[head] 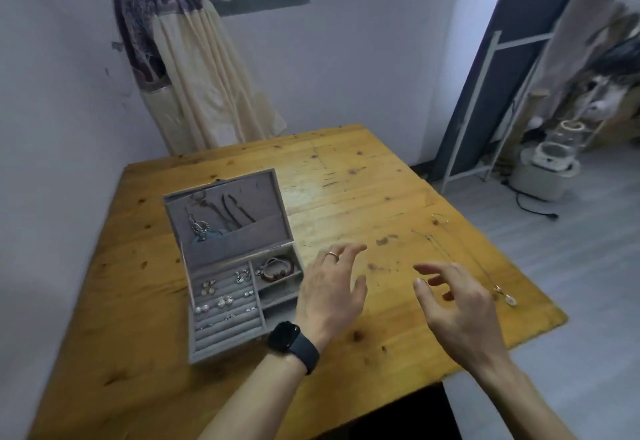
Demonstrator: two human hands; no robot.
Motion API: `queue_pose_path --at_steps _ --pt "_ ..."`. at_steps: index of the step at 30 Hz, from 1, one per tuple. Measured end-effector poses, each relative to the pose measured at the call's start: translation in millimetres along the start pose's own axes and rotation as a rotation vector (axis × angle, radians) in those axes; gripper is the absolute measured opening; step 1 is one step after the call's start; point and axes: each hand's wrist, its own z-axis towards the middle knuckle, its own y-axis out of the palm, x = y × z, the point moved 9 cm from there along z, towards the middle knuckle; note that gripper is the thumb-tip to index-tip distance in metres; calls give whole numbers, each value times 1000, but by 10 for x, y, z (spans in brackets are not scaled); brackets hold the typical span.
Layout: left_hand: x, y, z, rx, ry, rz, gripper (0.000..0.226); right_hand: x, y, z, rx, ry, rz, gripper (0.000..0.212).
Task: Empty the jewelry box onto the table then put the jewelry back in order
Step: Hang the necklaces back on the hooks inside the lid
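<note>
A grey jewelry box (194, 322) stands open on the wooden table (346, 176), its lid (242, 197) tilted back with necklaces hanging inside. Several earrings (223, 301) sit in the ring rolls at the left, and a brown beaded bracelet (277, 269) lies in a compartment at the right. A thin silver necklace (464, 259) with a pendant stretches across the table's right side. My left hand (330, 292), wearing a ring and a black watch, hovers just right of the box with fingers spread. My right hand (453, 304) hovers empty near the necklace, fingers apart.
The table's right and front edges drop to a grey floor. A white metal rack (485, 107) and round appliances (550, 162) stand at the back right. A cream and purple curtain (187, 69) hangs behind the table's far left corner.
</note>
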Motion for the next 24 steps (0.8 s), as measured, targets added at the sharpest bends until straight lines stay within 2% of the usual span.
queue_pose_path --at_steps 5,8,13,16,24 --pt "314 663 -160 -187 2 -16 50 672 -474 -219 103 182 -127 17" --pt "410 861 -243 -228 5 26 47 1036 -663 -267 148 290 -238 18" --pt "386 933 -300 -236 -11 40 47 1473 -674 -286 43 468 -369 37" --pt "391 933 -304 -253 -7 36 47 1495 -649 -260 51 478 -372 36" --pt "355 880 -236 -263 17 84 44 1415 -615 -208 58 483 -404 14"
